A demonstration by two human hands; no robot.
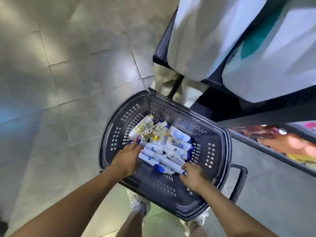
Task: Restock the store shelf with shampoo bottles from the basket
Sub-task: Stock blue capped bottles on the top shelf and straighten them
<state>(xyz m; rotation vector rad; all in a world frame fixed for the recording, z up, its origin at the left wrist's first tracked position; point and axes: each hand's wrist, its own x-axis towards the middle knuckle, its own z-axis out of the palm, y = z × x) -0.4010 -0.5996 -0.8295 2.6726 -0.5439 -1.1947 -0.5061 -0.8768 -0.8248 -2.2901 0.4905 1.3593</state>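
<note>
The grey tiled floor [68,82] filled most of the view, with the dark shelf [273,106] rising on the right under big white bags [196,40]. The black basket [224,151] stood on the floor just beside the shelf, and the shampoo bottles [171,142] lay jumbled flat in its bottom, none yet lifted out.

Both hands were down inside it. The left hand [127,156] lay with fairly straight fingers on the near-left bottles, gripping nothing that could be made out. The right hand [192,176] had its fingers curled on the end of a white bottle [171,164] at the near edge of the pile.

The step was probably picking. It would likely go best by taking top bottles round the body, not the cap, so the pile did not shift, and lifting each clear of the rim before turning to the shelf.
</note>
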